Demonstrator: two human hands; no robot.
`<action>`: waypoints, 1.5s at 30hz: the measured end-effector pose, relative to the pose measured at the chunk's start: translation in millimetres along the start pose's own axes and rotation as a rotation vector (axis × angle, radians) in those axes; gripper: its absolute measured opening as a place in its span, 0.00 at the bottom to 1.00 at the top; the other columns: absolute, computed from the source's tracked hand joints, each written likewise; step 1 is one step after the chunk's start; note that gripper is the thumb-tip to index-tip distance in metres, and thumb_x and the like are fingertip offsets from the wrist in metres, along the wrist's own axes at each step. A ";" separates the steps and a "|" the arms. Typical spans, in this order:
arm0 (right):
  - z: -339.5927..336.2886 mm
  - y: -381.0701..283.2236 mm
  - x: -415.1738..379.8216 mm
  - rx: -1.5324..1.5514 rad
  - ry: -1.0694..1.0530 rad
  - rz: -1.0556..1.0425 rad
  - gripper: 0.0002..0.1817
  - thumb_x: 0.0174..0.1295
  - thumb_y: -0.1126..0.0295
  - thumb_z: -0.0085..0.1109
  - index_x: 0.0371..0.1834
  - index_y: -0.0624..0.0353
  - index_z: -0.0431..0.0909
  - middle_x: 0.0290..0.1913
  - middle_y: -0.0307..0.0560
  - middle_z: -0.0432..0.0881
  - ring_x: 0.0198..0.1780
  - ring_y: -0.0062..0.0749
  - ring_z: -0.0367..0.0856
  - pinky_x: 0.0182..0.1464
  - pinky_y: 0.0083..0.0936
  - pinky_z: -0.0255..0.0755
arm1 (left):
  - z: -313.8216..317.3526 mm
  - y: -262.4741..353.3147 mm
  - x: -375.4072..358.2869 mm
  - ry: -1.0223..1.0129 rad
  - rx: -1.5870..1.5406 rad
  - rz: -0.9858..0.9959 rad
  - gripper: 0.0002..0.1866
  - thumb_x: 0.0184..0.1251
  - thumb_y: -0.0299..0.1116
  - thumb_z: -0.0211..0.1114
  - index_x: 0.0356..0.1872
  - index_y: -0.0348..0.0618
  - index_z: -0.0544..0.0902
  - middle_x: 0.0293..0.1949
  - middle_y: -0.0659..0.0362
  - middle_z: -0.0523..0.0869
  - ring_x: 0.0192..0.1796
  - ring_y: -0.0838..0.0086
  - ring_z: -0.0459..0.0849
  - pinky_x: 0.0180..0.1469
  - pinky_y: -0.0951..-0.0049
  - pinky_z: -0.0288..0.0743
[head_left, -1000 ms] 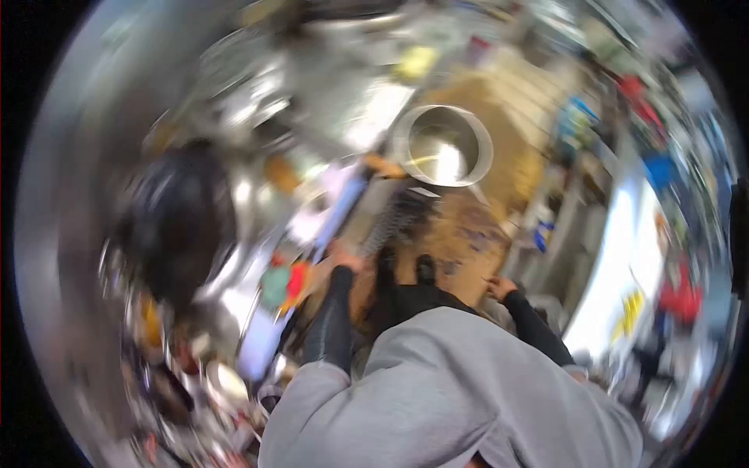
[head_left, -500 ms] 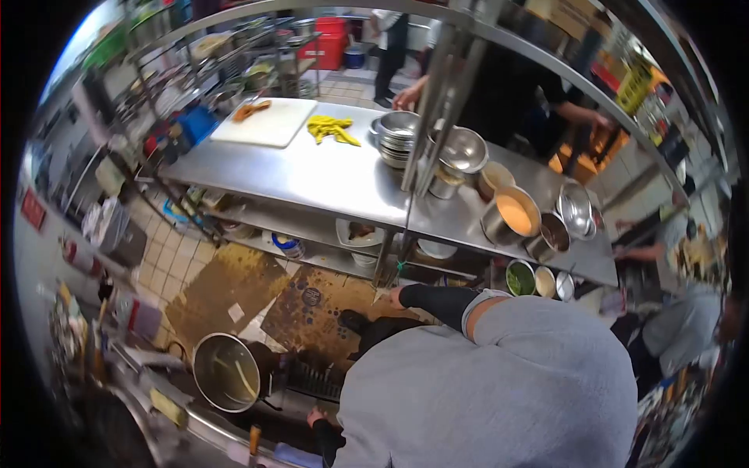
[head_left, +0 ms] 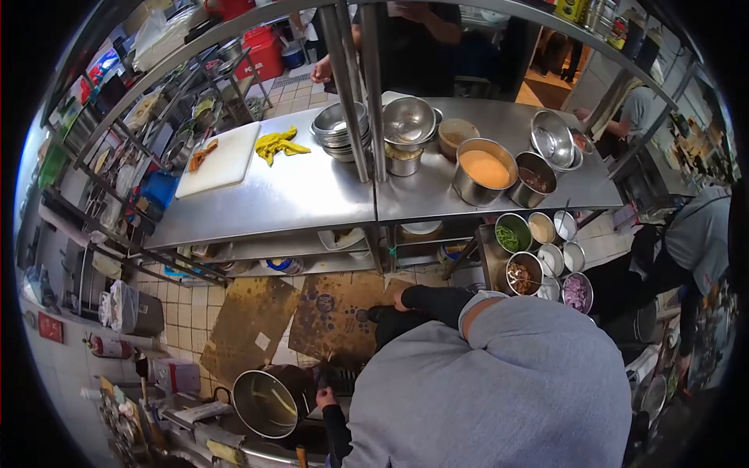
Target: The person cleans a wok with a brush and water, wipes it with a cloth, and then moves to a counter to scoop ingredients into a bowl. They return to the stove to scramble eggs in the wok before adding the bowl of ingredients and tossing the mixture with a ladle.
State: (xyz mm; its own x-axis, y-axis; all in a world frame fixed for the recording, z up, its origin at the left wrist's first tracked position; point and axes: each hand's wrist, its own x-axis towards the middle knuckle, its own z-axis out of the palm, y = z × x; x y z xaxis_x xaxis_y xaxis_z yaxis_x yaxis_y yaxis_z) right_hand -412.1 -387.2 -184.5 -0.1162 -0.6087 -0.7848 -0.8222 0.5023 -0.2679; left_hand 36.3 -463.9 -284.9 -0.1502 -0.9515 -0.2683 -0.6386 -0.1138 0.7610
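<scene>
Two hands sit low at the person's sides. The left hand (head_left: pixel 326 398) is just beside the large steel pot (head_left: pixel 269 402), its fingers looking partly curled; I can't tell whether they touch the pot or hold anything. The right hand (head_left: pixel 400 299) also looks partly closed, beyond the dark sleeve (head_left: pixel 437 303), and what it may hold can't be made out. It is nearest the cardboard sheet (head_left: pixel 331 320) on the floor.

The pot stands upright at the lower left, with pale liquid inside. A knock from the left arm could slop that liquid or shift the pot, and if it is hot, the nearby fingers could be burnt. The cardboard looks stained; a loose edge or greasy patch could make the shoe (head_left: pixel 374 313) slip. On the steel surface (head_left: pixel 289 195), the pot of orange liquid (head_left: pixel 477 193) is close to the front edge, so a bump there could spill it. A metal bowl (head_left: pixel 407 118) rests on a smaller pot (head_left: pixel 403 165) and might slide off if jostled.

Hidden or unclear: the base of the large pot and what supports it, whether the pale strip in it is a utensil or a reflection, and the co-worker's head, cut off above.
</scene>
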 end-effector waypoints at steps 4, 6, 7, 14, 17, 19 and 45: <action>27.3 15.4 47.0 -0.009 0.104 -0.105 0.18 0.54 0.62 0.47 0.41 0.59 0.81 0.43 0.55 0.81 0.45 0.47 0.80 0.49 0.39 0.72 | 2.8 -29.6 -19.1 -0.190 0.177 -0.166 0.12 0.51 0.37 0.66 0.27 0.36 0.81 0.22 0.55 0.81 0.27 0.70 0.78 0.34 0.68 0.72; 31.3 22.4 60.9 0.005 0.113 -0.077 0.18 0.55 0.62 0.46 0.41 0.57 0.81 0.42 0.55 0.82 0.46 0.47 0.80 0.48 0.39 0.72 | 17.2 -67.2 -20.8 -0.251 0.151 -0.288 0.15 0.49 0.40 0.68 0.27 0.36 0.82 0.25 0.54 0.83 0.29 0.68 0.80 0.36 0.66 0.73; 19.6 18.1 52.4 -0.003 0.105 -0.091 0.18 0.55 0.62 0.46 0.41 0.57 0.81 0.42 0.55 0.82 0.46 0.47 0.80 0.48 0.39 0.72 | 17.5 -64.6 -23.0 -0.279 0.137 -0.348 0.17 0.48 0.42 0.69 0.27 0.35 0.82 0.26 0.54 0.84 0.30 0.68 0.81 0.37 0.66 0.74; -125.7 -40.0 42.3 0.472 0.499 -0.449 0.16 0.57 0.55 0.51 0.35 0.56 0.81 0.30 0.47 0.83 0.29 0.38 0.80 0.37 0.32 0.73 | -25.9 -29.2 -19.7 -0.195 0.520 -0.332 0.20 0.51 0.48 0.66 0.35 0.39 0.83 0.37 0.50 0.85 0.42 0.65 0.83 0.45 0.65 0.74; -290.8 -43.6 -84.1 0.850 1.357 -0.717 0.07 0.59 0.68 0.52 0.27 0.59 0.75 0.25 0.47 0.79 0.25 0.37 0.77 0.29 0.31 0.70 | -52.9 7.8 -3.4 -0.279 0.513 -0.287 0.20 0.52 0.48 0.66 0.35 0.40 0.83 0.37 0.50 0.85 0.42 0.64 0.83 0.45 0.64 0.74; -371.7 -13.3 -170.4 0.706 2.061 -0.715 0.06 0.56 0.69 0.58 0.33 0.60 0.77 0.33 0.52 0.78 0.29 0.42 0.77 0.34 0.31 0.71 | -77.3 17.9 15.9 -0.325 0.538 -0.261 0.20 0.52 0.48 0.66 0.36 0.40 0.83 0.37 0.50 0.85 0.42 0.64 0.83 0.45 0.64 0.74; -457.2 27.4 -156.5 1.013 1.551 -0.655 0.18 0.53 0.56 0.62 0.33 0.61 0.75 0.23 0.52 0.79 0.29 0.46 0.80 0.34 0.35 0.73 | 65.1 324.4 135.7 -0.965 0.956 0.307 0.20 0.60 0.52 0.57 0.45 0.50 0.78 0.32 0.52 0.85 0.38 0.58 0.84 0.43 0.63 0.77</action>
State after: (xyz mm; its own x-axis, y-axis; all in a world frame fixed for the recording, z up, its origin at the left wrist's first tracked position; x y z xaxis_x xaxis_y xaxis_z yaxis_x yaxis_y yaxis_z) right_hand -671.2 -558.9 186.5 -0.7469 -0.4556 0.4843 -0.4322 -0.2209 -0.8743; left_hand -240.4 -611.2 -112.9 -0.5818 -0.2874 -0.7609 -0.6892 0.6709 0.2737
